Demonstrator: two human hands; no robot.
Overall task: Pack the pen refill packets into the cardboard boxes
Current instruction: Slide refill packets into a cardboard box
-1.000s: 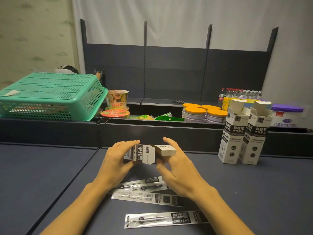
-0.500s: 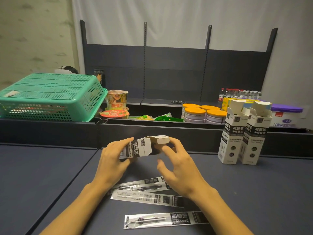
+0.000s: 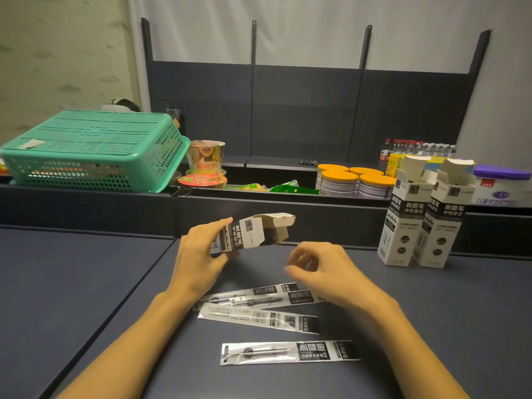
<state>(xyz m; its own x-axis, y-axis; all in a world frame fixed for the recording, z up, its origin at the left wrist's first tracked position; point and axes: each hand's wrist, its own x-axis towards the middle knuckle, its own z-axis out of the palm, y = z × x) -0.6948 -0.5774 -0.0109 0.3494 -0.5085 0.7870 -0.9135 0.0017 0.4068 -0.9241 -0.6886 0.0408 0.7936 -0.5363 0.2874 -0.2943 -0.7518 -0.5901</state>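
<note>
Left hand (image 3: 201, 254) grips box (image 3: 250, 233), flap open; right hand (image 3: 322, 269) loosely curled, empty. Pinch packet (image 3: 259, 296) under fingers, feed end-first.

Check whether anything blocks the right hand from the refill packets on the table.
Nothing visible does. The right hand hovers empty just above the refill packets, which lie flat and uncovered on the table. The left hand holds the open box clear, off to the side.

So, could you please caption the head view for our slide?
Left hand holds an open cardboard box above refill packets; right hand empty.
</note>
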